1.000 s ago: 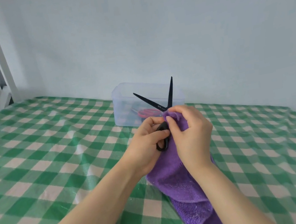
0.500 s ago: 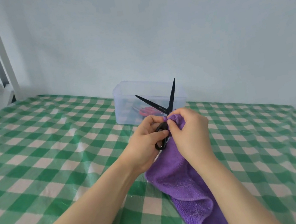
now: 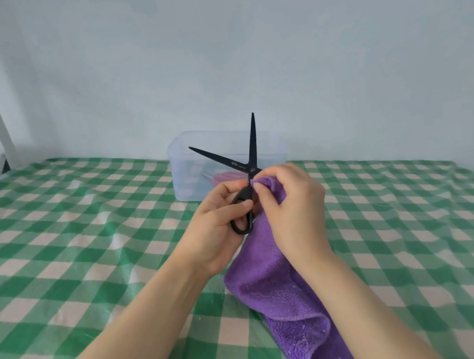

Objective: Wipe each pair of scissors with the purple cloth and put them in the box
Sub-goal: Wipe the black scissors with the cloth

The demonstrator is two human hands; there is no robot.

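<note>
Head view: left hand is gripping the scissors by one black handle loop, fingers curled round it. Blades are splaying open, pointing up and away toward the box just behind. Right hand is pinching the cloth against the other handle. Cloth tail is trailing onto the counter. Judgement: blades are lying just above the right hand, so the wipe should be running upward along them.

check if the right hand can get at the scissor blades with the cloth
Probably yes. The right hand pinches the purple cloth just below the pivot of the black scissors, whose spread blades stand bare above it; the left hand grips only the handles.
</note>
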